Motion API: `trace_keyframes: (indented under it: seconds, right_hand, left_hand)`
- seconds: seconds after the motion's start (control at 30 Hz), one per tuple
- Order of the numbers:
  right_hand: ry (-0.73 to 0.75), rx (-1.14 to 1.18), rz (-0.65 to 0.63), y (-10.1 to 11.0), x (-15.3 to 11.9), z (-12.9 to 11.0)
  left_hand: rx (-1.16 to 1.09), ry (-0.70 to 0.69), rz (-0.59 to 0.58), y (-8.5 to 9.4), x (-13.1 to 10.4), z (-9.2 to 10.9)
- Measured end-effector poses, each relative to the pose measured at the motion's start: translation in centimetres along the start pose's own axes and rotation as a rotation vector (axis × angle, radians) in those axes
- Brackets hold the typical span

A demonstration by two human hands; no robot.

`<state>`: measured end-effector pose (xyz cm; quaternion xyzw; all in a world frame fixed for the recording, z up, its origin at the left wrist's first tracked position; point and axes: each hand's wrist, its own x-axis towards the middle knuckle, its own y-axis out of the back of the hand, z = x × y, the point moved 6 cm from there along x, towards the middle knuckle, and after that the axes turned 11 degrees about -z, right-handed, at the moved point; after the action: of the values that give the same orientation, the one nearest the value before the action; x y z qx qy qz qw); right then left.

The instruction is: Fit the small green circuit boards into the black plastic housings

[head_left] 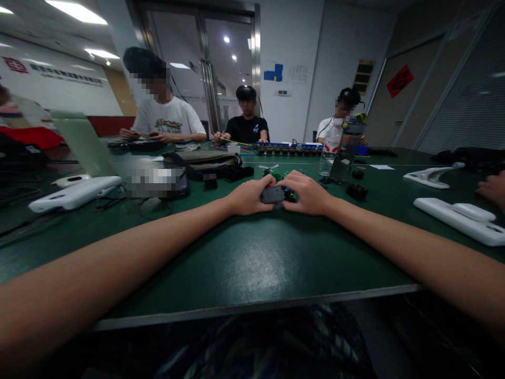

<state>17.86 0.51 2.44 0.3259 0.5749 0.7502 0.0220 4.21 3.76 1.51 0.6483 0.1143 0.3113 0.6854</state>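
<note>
Just past the middle of the green table, my left hand [249, 197] is closed on a small dark grey rounded case [272, 195]. Its thumb lies along the top and its fingers are mostly hidden. Right beside it, my right hand [310, 193] is curled, with thumb and fingers close to the case's right edge. Between its fingers a small dark piece with blue and green bits [290, 195] shows in part; its kind cannot be made out. Behind both hands lie green circuit-board-like parts [276, 172], partly covered by my fingers.
Around the green table [252, 263] stand a clear water bottle [326, 155], a dark tumbler [347, 158], black boxes [235, 172] and a bag [205, 159]. White devices [74, 193] lie left, another white device [457, 221] right. Several people sit opposite; a person's hand [493, 187] shows far right.
</note>
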Motion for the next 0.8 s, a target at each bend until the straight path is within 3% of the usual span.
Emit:
trace_keyframes:
  seconds: [0.8]
  right_hand:
    - [0.007,-0.001,-0.011,-0.01,0.02,-0.10]
  left_hand:
    - [0.000,0.006,-0.041,-0.08,0.14,-0.01]
